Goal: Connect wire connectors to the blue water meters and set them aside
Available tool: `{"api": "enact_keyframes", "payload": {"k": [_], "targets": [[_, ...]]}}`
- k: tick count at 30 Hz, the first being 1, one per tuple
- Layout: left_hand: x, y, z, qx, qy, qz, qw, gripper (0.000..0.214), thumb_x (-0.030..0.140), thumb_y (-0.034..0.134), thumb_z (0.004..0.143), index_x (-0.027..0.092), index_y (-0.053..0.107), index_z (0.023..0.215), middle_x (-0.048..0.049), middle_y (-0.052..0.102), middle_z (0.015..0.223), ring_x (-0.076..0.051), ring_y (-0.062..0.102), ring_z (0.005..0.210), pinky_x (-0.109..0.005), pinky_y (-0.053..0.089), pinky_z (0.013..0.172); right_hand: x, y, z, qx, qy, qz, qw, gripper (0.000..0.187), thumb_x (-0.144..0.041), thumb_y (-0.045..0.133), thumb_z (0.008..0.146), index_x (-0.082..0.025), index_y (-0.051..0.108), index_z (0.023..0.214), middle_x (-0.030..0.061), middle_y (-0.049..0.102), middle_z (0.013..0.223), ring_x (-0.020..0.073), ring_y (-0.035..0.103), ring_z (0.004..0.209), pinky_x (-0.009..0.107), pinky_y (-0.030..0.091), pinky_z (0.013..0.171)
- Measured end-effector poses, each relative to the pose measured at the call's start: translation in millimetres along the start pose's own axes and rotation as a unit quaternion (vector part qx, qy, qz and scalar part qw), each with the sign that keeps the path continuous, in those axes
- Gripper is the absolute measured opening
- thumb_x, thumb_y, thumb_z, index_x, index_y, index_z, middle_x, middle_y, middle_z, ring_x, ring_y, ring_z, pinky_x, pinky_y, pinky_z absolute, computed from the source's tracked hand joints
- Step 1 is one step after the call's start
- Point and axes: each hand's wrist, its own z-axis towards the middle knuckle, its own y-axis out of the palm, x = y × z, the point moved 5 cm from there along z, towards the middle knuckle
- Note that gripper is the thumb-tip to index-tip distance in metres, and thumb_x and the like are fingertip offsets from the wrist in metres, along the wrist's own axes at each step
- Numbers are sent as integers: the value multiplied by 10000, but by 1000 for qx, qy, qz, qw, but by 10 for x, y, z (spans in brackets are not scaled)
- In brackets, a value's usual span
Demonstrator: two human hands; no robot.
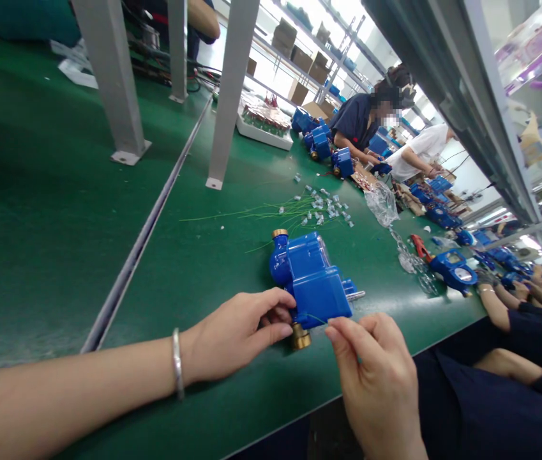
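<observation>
A blue water meter [318,291] with brass threaded ends lies on the green bench top. My left hand [246,329] curls its fingers against the meter's near-left side, with the thumb by the lower brass fitting [301,337]. Between thumb and index finger, my right hand [378,370] pinches a thin green seal wire [316,318] at the meter's near edge. The wire's far end is hard to make out against the blue body. Behind the meter lie several clear seal tags [318,203] with long green wires spread out to the left.
Metal posts [225,96] stand on the bench at the back left, beside a long seam [146,223]. A white tray of parts [265,121] sits at the back. Red-handled pliers [420,246] and another blue meter [452,269] lie at right, near co-workers.
</observation>
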Motion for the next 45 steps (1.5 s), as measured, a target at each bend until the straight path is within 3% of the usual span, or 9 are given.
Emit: {"api": "enact_keyframes", "payload": {"k": [6,8,13,16,20,25,28,33,45], "targets": [[221,-194,-96,-18,-42,122,991,177,193,466,844,243,590,961,60,614,644,-124,559,578,-206,385,548,107,152,-156,-60,35,83,994,327,-177,482,920,-256,517,1236,6,584,849,130,550,767,259,438,697],[337,-222,-173,-74,-49,147,985,193,135,480,760,246,619,834,58,594,600,-125,544,551,-200,357,508,219,174,-276,-51,65,131,988,318,-176,519,899,-266,516,1204,-12,583,840,114,563,773,235,453,715],[447,-143,-326,-248,-124,-61,959,239,137,507,730,203,685,875,4,695,705,-156,649,648,-175,466,534,368,341,-598,-18,158,291,943,216,-183,562,875,-253,538,1078,-4,561,895,97,596,798,188,501,690],[507,-128,-301,-277,-68,-143,948,226,234,537,834,157,686,985,-59,728,908,-182,683,820,-206,533,719,369,435,-725,10,225,385,895,175,-188,596,856,-228,566,1024,39,538,1043,103,614,783,214,535,673],[552,-153,-258,-185,56,-10,981,176,206,547,868,222,704,945,14,717,859,-114,659,783,-143,480,724,314,481,-778,50,282,514,808,250,-245,585,877,-231,558,1125,63,580,1032,153,651,822,271,565,675],[625,-136,-344,-26,147,118,982,166,189,476,899,210,621,821,-10,574,912,-104,564,806,-171,457,728,158,521,-731,38,292,654,696,326,-339,618,863,-282,533,1172,71,652,1058,163,653,836,257,541,637],[654,-99,-389,14,165,148,975,138,162,430,904,189,559,863,-33,547,1005,-131,538,888,-212,452,795,82,517,-711,35,276,660,698,353,-376,690,802,-290,565,1121,65,675,1060,160,638,821,267,533,659],[629,12,-400,-7,155,173,973,186,169,385,912,179,525,791,-4,552,737,-138,484,650,-236,409,587,-18,507,-694,25,262,665,699,366,-357,741,758,-294,589,1085,45,681,1080,149,628,844,266,519,712],[605,15,-409,9,166,187,968,190,174,377,919,171,531,808,-15,562,770,-138,493,667,-242,405,597,-72,450,-660,41,318,659,681,369,-392,785,700,-242,621,994,44,692,1012,137,614,797,263,505,718]]}}
